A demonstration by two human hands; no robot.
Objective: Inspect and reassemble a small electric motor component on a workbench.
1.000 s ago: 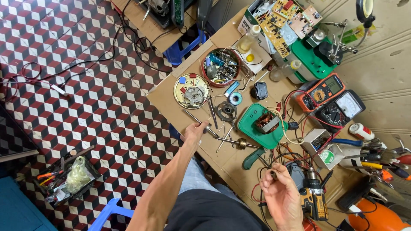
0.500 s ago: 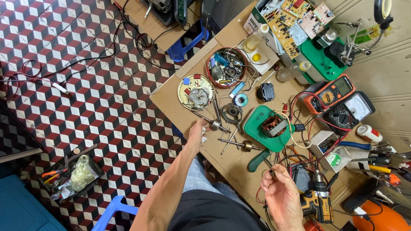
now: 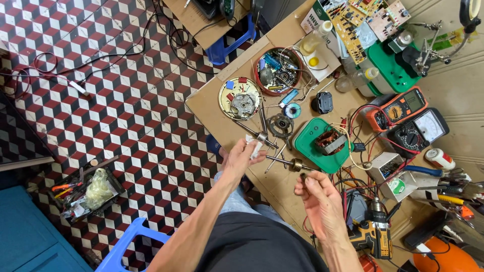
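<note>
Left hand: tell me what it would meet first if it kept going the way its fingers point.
The left hand, holding a small white piece, points up-right across the table. First in line looks like the metal shaft just beyond its fingertips, then the round metal bearing housing; depth is uncertain.

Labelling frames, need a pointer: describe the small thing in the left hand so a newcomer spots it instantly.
Start at the crowded wooden workbench and find the round green plastic motor housing near its middle. To its left, over the bench's near edge, the left hand pinches a small crumpled white scrap, seemingly paper or cloth. It is the only soft white item among the metal shafts and screwdrivers around it.
</note>
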